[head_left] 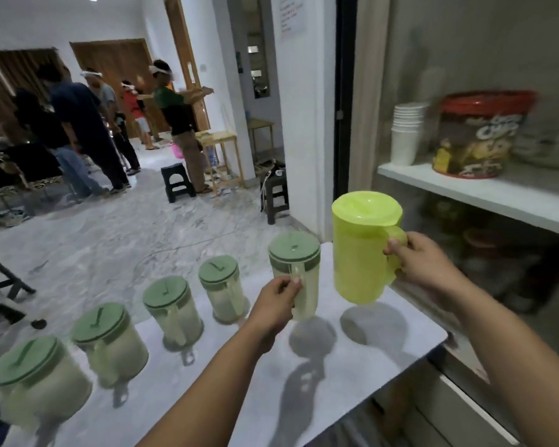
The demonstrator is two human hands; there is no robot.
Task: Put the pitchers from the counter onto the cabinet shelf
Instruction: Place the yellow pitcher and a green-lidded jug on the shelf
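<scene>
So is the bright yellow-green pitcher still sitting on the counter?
No, lifted: the right hand holds the pitcher by its handle, its shadow on the counter below.

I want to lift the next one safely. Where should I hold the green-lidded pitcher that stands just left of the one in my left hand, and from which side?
Grip the green-lidded pitcher by its handle, probably best. It stands upright on the counter, and the handle seems to face you, though blur hides its edge. So come from the near side, as the left hand does on its neighbour.

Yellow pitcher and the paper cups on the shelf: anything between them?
No. In the head view, only open air separates the yellow pitcher from the paper cups.
</scene>
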